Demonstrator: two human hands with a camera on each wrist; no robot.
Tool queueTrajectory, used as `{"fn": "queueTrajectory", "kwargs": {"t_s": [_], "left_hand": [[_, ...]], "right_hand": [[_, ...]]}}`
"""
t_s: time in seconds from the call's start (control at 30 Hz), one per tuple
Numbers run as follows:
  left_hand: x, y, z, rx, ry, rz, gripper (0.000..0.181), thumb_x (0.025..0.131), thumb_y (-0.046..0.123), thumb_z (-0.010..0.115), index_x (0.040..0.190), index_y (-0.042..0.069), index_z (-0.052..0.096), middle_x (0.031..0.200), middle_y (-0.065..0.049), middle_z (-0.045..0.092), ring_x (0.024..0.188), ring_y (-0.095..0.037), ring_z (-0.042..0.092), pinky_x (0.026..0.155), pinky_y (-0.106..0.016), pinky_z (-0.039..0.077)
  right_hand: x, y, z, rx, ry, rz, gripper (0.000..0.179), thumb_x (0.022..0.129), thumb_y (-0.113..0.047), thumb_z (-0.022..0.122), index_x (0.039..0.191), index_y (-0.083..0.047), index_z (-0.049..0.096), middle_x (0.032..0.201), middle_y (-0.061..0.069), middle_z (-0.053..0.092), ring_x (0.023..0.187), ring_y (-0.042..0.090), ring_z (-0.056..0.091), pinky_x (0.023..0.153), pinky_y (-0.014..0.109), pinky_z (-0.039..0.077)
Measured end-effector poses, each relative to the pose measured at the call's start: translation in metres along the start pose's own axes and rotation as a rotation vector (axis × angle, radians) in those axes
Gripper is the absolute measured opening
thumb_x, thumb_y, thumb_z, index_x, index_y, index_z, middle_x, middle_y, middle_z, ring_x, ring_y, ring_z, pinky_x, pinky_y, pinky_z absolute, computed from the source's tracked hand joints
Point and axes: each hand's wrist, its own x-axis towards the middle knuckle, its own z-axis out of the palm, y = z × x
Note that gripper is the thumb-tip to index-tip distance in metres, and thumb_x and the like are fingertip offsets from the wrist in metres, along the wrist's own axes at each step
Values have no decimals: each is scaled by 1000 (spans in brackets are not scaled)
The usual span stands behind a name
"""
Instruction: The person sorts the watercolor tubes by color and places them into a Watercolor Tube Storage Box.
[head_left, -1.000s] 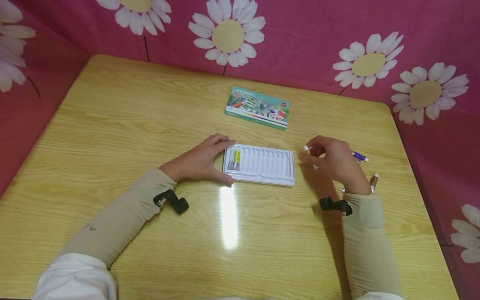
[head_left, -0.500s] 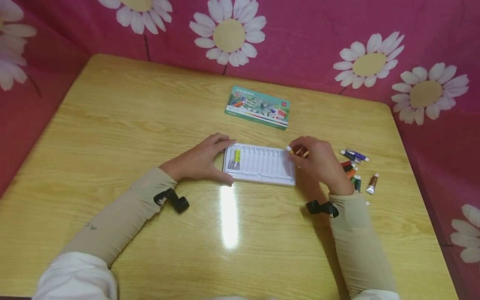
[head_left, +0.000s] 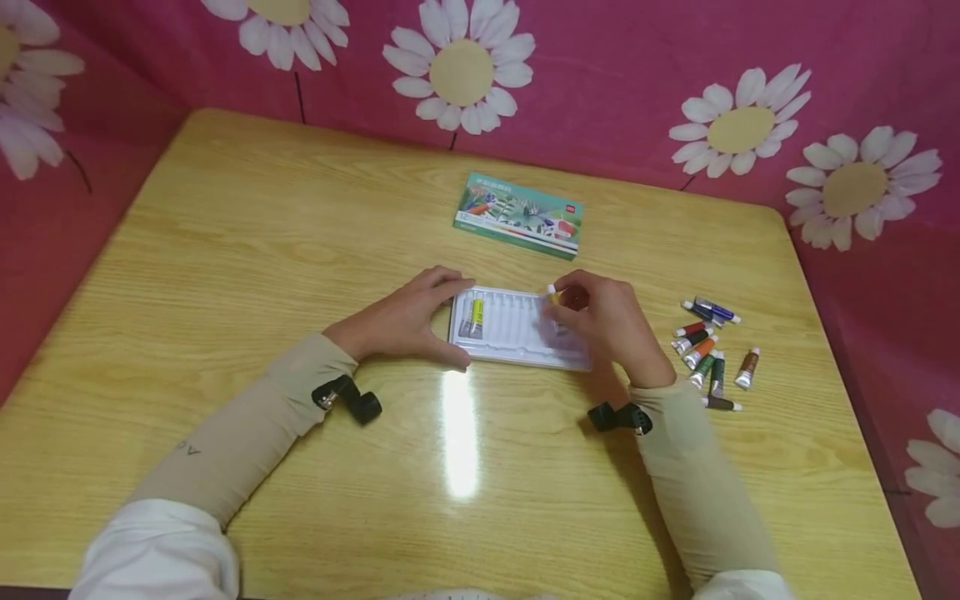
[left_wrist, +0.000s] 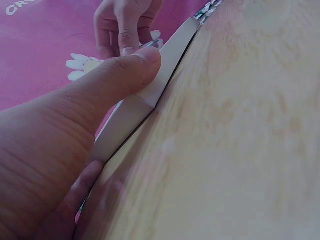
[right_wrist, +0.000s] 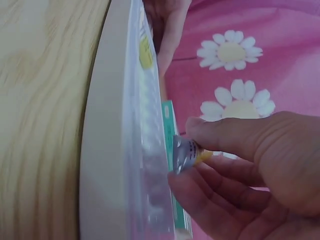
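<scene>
My left hand (head_left: 405, 321) holds the left end of a white plastic paint tray (head_left: 517, 325), thumb along the near edge and fingers at the far edge. Two paint tubes lie side by side in its leftmost slots: a yellow-labelled tube (head_left: 477, 318) and a pale one. Above the right part of the tray, my right hand (head_left: 611, 321) pinches a small paint tube (right_wrist: 186, 154) between thumb and fingers. That tube has a white cap, a yellow-orange band and a silver crimped end. Further slots beside the two tubes show bare.
Several loose paint tubes (head_left: 701, 348) lie in a cluster right of the tray, with a brown tube (head_left: 747, 368) slightly apart. A green illustrated paint box (head_left: 519, 217) lies behind the tray. Pink flowered cloth (head_left: 600, 92) hangs along the wooden table's (head_left: 300, 225) back edge.
My right hand has carried the pinched tube leftward from beside the tray to over its right part, uncovering the loose tubes. The left hand has stayed on the tray.
</scene>
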Motion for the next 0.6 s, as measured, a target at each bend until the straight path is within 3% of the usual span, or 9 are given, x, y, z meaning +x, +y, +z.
{"fn": "queueTrajectory", "kwargs": {"t_s": [0.43,0.6], "left_hand": [[3,0,0,1,-2,1,117,70,68,86,162,18,35,163,-4,35,151,-23,36,127,-45,35],[1,-2,0,0,1,4,116,70,68,86,162,18,36,162,-4,36,150,-22,37,126,-44,36]], "right_hand": [[14,-29,22,128,-44,1,35,92,-33,80,118,-12,70,93,7,69,84,22,60,74,29,49],[15,-37,34,151,-36,-44,39,91,-32,80,122,-12,66,89,6,67,79,21,59,72,29,48]]}}
